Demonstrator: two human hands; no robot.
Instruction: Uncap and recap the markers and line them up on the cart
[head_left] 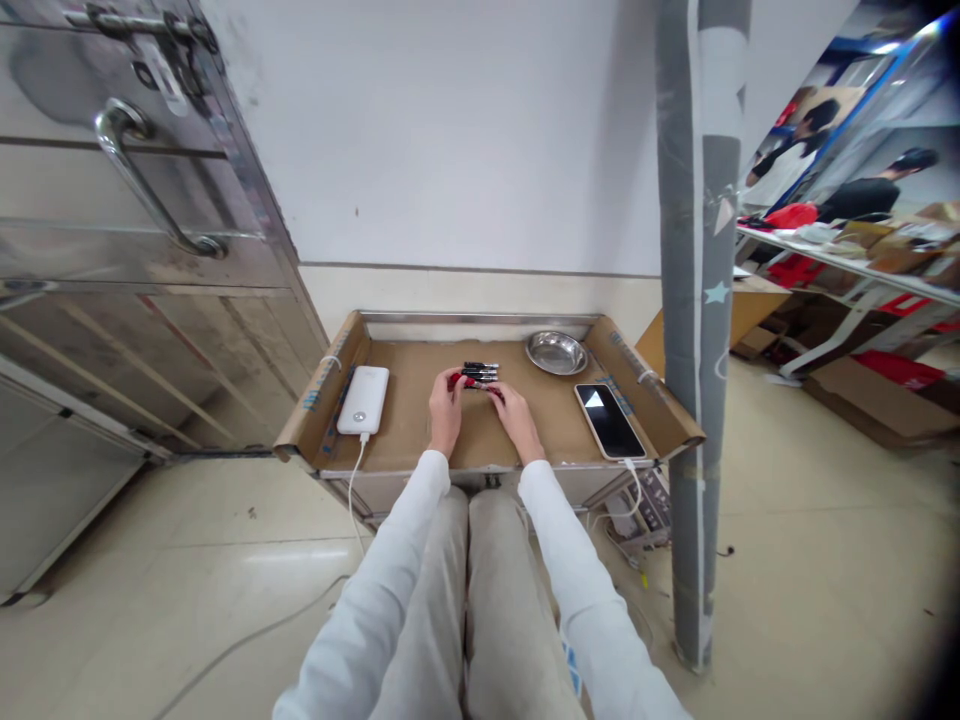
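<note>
My left hand [445,410] and my right hand [517,418] meet over the middle of a cardboard-covered table [409,440]. Between them is a slim red pen [470,382], with a clear-looking middle part. The left fingers are closed around its left end, and the right fingers pinch its right end. Just beyond the fingertips, several black pens [481,367] lie side by side, pointing left to right. Fine detail of the held pen is partly covered by my fingers.
A white power bank [364,400] with a cable lies on the left. To the right are a round metal dish [556,352] and a phone [610,421] plugged into a cable. Rolled cardboard edges border the table's sides. A wrapped pole [697,400] stands at right; people work beyond.
</note>
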